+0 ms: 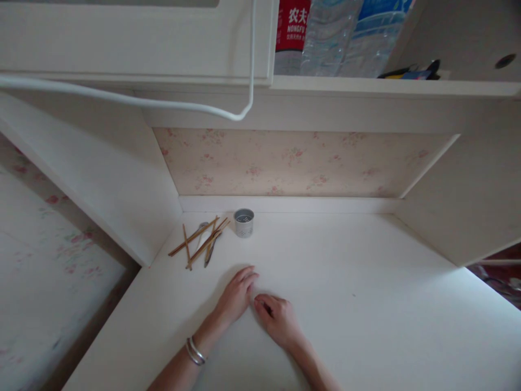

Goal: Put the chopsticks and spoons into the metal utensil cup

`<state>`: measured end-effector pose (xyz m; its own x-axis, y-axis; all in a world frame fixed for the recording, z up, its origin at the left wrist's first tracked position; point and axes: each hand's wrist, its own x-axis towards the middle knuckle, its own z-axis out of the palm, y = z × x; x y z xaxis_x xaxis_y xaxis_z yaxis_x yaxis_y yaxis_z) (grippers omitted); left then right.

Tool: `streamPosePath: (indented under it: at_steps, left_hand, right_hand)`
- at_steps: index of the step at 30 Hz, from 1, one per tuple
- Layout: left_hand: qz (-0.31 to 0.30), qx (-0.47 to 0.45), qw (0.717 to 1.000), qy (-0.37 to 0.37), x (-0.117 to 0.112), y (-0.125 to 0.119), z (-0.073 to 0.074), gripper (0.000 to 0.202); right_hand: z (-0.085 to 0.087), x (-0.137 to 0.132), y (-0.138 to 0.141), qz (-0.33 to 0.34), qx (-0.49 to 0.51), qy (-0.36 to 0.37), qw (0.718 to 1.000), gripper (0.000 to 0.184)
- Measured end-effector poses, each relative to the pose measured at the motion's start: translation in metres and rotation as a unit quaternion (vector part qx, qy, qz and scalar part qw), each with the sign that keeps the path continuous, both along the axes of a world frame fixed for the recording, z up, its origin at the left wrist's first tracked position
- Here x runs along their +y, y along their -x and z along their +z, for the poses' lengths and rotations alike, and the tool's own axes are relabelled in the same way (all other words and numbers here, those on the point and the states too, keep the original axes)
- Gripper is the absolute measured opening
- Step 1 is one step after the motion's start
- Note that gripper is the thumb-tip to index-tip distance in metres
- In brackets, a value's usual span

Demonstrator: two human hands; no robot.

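My left hand (237, 295) rests on the white table with its fingers loosely stretched out and holds nothing. Just right of it, my right hand (278, 317) lies with its fingers curled into a loose fist, and I see nothing in it. Beyond both hands stands a small grey metal utensil holder (244, 223), upright, with holes in its wall and bottom. To its left several brown chopsticks (195, 235) lie crossed in a loose pile. Among them are metal spoons (213, 250), partly covered by the chopsticks. Neither hand touches these things.
A white tabletop (366, 304) spreads between side panels, with a flowered wall panel (293, 163) behind. Overhead, a shelf (366, 85) holds plastic-wrapped water bottles (331, 38) and a red package (291, 27). A white cable (183, 105) hangs low in front of the cabinet.
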<state>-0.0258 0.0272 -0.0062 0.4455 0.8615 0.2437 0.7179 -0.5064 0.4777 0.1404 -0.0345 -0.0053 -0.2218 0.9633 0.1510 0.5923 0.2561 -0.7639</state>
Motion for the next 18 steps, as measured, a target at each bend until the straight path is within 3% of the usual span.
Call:
streamPosePath:
  at_steps: [5,10,14,18]
  left_hand:
    - [0.111,0.049,0.989,-0.081,0.061,0.055,0.020,0.035]
    - [0.209,0.124,0.969,-0.038,0.116,0.101,0.040,0.051]
    - [0.219,0.166,0.959,0.062,0.140,0.118,0.036,0.073]
    - [0.205,0.207,0.951,0.106,0.152,0.125,0.024,0.078]
  right_hand:
    - [-0.005,0.000,0.000,-0.008,-0.010,0.003,1.000,0.029]
    - [-0.006,0.000,0.000,-0.016,-0.019,0.002,1.000,0.029]
    - [-0.006,0.002,0.001,-0.017,-0.026,-0.002,1.000,0.030]
    - [-0.005,0.004,0.001,-0.018,-0.035,-0.001,0.999,0.032]
